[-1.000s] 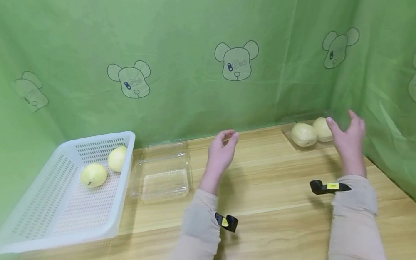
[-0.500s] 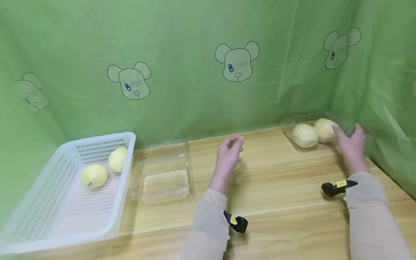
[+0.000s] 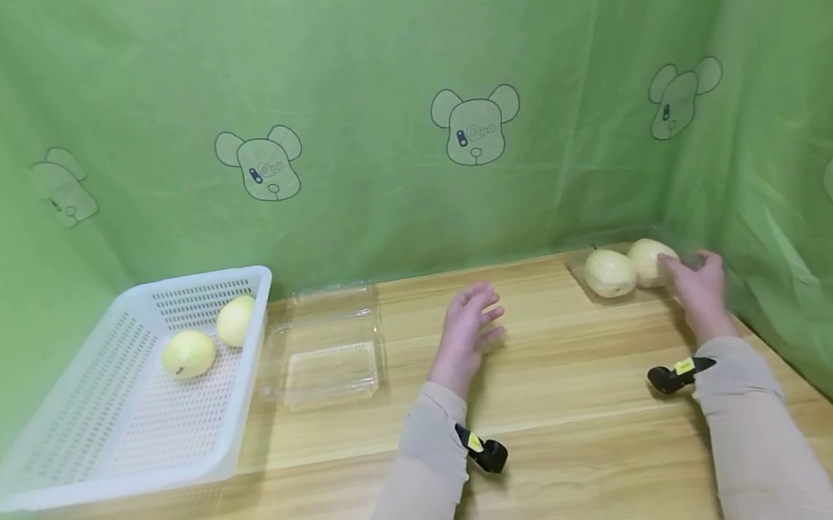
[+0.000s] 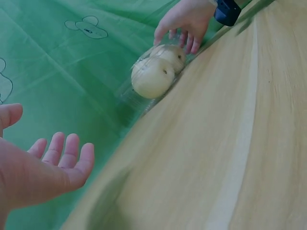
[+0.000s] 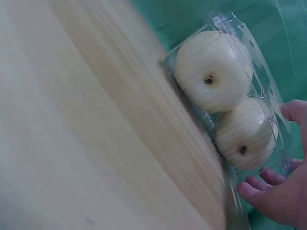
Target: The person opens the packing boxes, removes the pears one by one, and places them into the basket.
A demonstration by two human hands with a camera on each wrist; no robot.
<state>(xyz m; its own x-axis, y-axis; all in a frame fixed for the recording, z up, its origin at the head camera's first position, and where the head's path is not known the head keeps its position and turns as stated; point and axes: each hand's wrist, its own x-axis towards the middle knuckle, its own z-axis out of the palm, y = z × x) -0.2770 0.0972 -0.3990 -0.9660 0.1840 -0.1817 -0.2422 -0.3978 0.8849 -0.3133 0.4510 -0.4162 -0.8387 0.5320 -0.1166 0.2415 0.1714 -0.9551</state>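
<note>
My right hand (image 3: 700,290) is at the right end of a clear plastic clamshell box (image 5: 207,120) by the back right of the table. Its thumb lies against the lid side, with the other fingers (image 5: 261,189) curled about the box's end. Two pale yellow pears, a left one (image 3: 609,273) and a right one (image 3: 650,261), sit side by side inside. My left hand (image 3: 466,329) hovers over the table's middle, holding nothing, its fingers (image 4: 71,151) loosely spread. Exactly how firmly the right fingers press on the box is hard to see.
On the left stands a white perforated basket (image 3: 131,463) holding two more pears (image 3: 189,354). Beside it another clear clamshell box (image 3: 333,374) lies opened flat. A green curtain (image 3: 359,56) with bear-head prints closes off the back and sides of the wooden table (image 3: 557,472).
My right hand has come down onto the right end of the box, its thumb and fingers drawing closer. My left hand has shifted slightly right and lower, its fingers spreading.
</note>
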